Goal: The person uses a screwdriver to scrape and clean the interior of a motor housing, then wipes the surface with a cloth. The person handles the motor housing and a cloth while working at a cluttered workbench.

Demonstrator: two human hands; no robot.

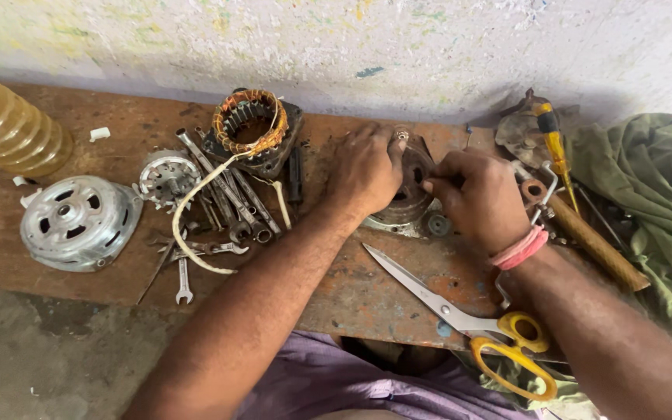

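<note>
My left hand rests over a round metal motor housing on the wooden board, fingers curled on its top edge by a small bolt. My right hand, with a pink band at the wrist, pinches something small against the housing's right side; what it pinches is hidden. Both hands touch the housing.
A copper-wound stator with a white cable, several spanners, two round motor covers, and an amber plastic bottle lie left. Yellow-handled scissors sit at the front, a hammer handle, screwdriver and green cloth right.
</note>
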